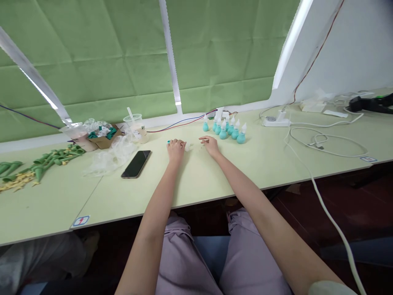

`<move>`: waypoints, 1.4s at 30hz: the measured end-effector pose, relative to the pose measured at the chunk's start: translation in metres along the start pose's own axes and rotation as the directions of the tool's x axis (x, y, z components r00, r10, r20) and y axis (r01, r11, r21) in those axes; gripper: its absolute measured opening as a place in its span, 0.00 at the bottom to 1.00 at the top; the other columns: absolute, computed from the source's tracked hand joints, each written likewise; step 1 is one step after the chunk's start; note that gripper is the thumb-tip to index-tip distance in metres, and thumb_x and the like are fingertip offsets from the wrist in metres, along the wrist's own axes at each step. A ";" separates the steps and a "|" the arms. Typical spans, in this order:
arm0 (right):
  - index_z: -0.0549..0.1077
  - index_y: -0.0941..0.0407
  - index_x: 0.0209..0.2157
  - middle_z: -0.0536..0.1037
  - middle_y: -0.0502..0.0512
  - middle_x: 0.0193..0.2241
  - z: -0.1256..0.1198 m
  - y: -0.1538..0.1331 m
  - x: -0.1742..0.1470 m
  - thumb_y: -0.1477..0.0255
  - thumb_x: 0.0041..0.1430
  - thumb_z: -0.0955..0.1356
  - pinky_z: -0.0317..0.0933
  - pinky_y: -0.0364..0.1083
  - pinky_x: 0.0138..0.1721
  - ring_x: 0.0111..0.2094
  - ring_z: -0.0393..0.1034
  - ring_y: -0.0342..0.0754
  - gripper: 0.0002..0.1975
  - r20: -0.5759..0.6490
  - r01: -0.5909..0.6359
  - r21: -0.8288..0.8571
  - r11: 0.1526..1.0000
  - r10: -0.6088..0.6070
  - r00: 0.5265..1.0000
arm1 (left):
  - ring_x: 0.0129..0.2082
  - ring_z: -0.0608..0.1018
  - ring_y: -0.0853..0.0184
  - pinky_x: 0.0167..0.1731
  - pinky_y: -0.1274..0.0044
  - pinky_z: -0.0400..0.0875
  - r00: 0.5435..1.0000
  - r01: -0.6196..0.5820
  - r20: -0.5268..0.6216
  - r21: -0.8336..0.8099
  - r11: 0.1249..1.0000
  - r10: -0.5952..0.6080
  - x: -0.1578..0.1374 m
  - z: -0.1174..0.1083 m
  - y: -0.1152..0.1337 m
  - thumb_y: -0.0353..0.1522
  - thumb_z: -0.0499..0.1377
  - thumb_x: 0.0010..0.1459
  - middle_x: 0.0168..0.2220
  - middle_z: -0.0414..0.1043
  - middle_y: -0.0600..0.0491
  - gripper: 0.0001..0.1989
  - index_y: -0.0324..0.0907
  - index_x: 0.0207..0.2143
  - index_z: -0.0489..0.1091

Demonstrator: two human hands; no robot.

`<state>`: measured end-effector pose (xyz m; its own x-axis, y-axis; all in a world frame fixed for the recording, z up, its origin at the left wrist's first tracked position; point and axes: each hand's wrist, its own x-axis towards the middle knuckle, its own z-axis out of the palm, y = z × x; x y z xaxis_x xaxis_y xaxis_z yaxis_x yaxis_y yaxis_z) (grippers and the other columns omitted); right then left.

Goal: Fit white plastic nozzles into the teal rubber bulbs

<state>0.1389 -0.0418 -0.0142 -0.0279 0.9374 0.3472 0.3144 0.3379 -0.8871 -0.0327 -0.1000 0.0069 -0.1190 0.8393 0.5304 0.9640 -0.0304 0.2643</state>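
My left hand (176, 150) is on the table with its fingers curled down. A small teal bit (168, 141) shows at its left edge, and a whitish translucent piece (187, 146) lies against its right side. The fingers hide whether these are parts of one thing. To the right, my right hand (211, 146) hovers low over the table, its thumb and forefinger a little apart with nothing visible between them. Tiny crumbs (200, 148) lie between the hands. Beyond the right hand stand several small teal bulb-shaped pieces (241, 137) with white flame-shaped tips, upright in a cluster.
A phone (136, 164) lies left of my left hand. Farther left are crumpled clear plastic (109, 157), drink cups (136, 127), a cardboard box (107, 140) and green-and-yellow parts (46, 163). A power strip (276, 121) with white cables (307, 172) occupies the right side.
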 end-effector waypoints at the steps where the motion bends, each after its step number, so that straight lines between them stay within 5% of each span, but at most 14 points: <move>1: 0.76 0.57 0.34 0.80 0.54 0.38 -0.001 0.000 0.001 0.81 0.54 0.60 0.65 0.46 0.43 0.33 0.74 0.43 0.14 -0.044 0.005 0.009 1.000 -0.005 0.999 | 0.45 0.69 0.57 0.45 0.67 0.59 0.999 0.031 -0.043 0.003 1.000 -0.031 0.000 -0.001 0.000 0.38 0.49 0.63 0.38 0.73 0.47 0.14 0.43 0.35 0.73; 9: 0.76 0.55 0.37 0.79 0.52 0.40 -0.004 0.001 0.000 0.80 0.56 0.58 0.63 0.46 0.43 0.34 0.73 0.45 0.17 -0.101 0.035 -0.138 0.990 -0.049 0.994 | 0.45 0.69 0.59 0.44 0.68 0.58 0.938 0.221 -0.259 -0.063 0.973 -0.229 0.000 -0.013 -0.007 0.35 0.45 0.65 0.41 0.73 0.49 0.15 0.44 0.38 0.71; 17: 0.77 0.53 0.36 0.76 0.55 0.45 -0.001 -0.004 -0.008 0.77 0.58 0.61 0.57 0.51 0.48 0.49 0.63 0.53 0.13 0.009 0.194 -0.425 0.884 -0.210 0.978 | 0.48 0.68 0.57 0.48 0.64 0.57 0.870 0.354 -0.287 -0.200 0.913 -0.401 0.003 -0.016 -0.016 0.33 0.44 0.64 0.43 0.73 0.48 0.16 0.44 0.37 0.71; 24: 0.76 0.49 0.40 0.71 0.52 0.51 0.003 -0.015 -0.017 0.69 0.58 0.66 0.53 0.52 0.50 0.53 0.58 0.54 0.09 0.155 0.299 -0.484 0.823 -0.255 0.954 | 0.51 0.67 0.55 0.50 0.62 0.58 0.790 0.498 -0.233 -0.295 0.816 -0.567 0.005 -0.012 -0.026 0.34 0.53 0.58 0.46 0.71 0.48 0.12 0.45 0.44 0.67; 29: 0.70 0.48 0.51 0.69 0.54 0.54 0.014 -0.018 -0.017 0.73 0.59 0.64 0.52 0.51 0.49 0.55 0.57 0.54 0.18 0.217 0.368 -0.522 0.769 -0.298 0.930 | 0.53 0.67 0.55 0.51 0.60 0.58 0.817 0.518 -0.048 -0.378 0.767 -0.575 0.009 -0.008 -0.035 0.35 0.56 0.55 0.49 0.70 0.49 0.13 0.47 0.44 0.67; 34: 0.61 0.48 0.58 0.68 0.55 0.56 0.028 -0.019 0.001 0.75 0.58 0.64 0.50 0.52 0.48 0.55 0.58 0.55 0.26 0.311 0.394 -0.547 0.739 -0.257 0.915 | 0.48 0.71 0.58 0.50 0.62 0.59 0.866 0.471 0.022 -0.375 0.798 -0.500 0.009 -0.007 -0.044 0.38 0.58 0.53 0.49 0.71 0.50 0.15 0.48 0.44 0.69; 39: 0.73 0.52 0.46 0.78 0.55 0.44 0.045 -0.028 0.025 0.76 0.57 0.65 0.46 0.51 0.46 0.47 0.67 0.53 0.15 0.480 0.512 -0.581 0.632 -0.242 0.843 | 0.44 0.73 0.61 0.48 0.65 0.61 0.909 0.397 -0.006 -0.294 0.870 -0.417 0.010 -0.002 -0.050 0.31 0.59 0.51 0.46 0.74 0.51 0.17 0.48 0.45 0.69; 42: 0.75 0.53 0.39 0.79 0.55 0.40 0.054 -0.036 0.042 0.75 0.57 0.66 0.45 0.50 0.45 0.45 0.69 0.51 0.09 0.469 0.510 -0.612 0.604 -0.242 0.849 | 0.43 0.74 0.61 0.48 0.66 0.62 0.909 0.385 -0.039 -0.300 0.873 -0.414 0.029 0.003 -0.057 0.31 0.59 0.51 0.45 0.75 0.51 0.15 0.47 0.43 0.69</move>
<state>0.0752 -0.0104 0.0160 -0.5449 0.7537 0.3673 0.7566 0.6308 -0.1721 -0.0905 -0.0724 0.0048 -0.5169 0.7544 0.4046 0.7242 0.1334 0.6765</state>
